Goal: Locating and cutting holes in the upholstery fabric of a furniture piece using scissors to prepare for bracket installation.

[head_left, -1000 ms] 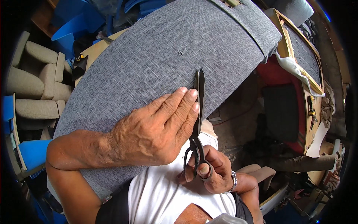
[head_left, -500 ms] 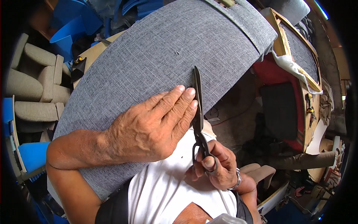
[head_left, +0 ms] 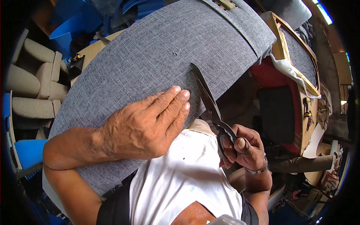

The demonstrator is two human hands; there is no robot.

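A large upholstered panel covered in grey woven fabric [head_left: 131, 67] stretches across in front of me. My left hand [head_left: 144, 123] rests flat on it, palm down, fingers stretched out and holding nothing. In my right hand [head_left: 243, 148], at the near right of the panel, is a pair of dark scissors [head_left: 210, 101]. Thumb and fingers go through the handle loops. The blades look closed together and point away and to the left, their tip over the fabric just beyond my left fingertips. A small loose tuft [head_left: 175, 53] shows on the fabric farther off.
At the right stands a wooden-framed piece [head_left: 300, 48] with dark webbing, above a red and black padded piece [head_left: 279, 108]. Yellow-handled tools [head_left: 307, 108] hang beside it. Beige sofa cushions [head_left: 33, 110] and blue plastic pieces [head_left: 28, 153] are on the left.
My right hand has moved right and slightly away, swinging the scissors so they slant more to the left. My left hand stays flat on the fabric, shifted only slightly left in view.
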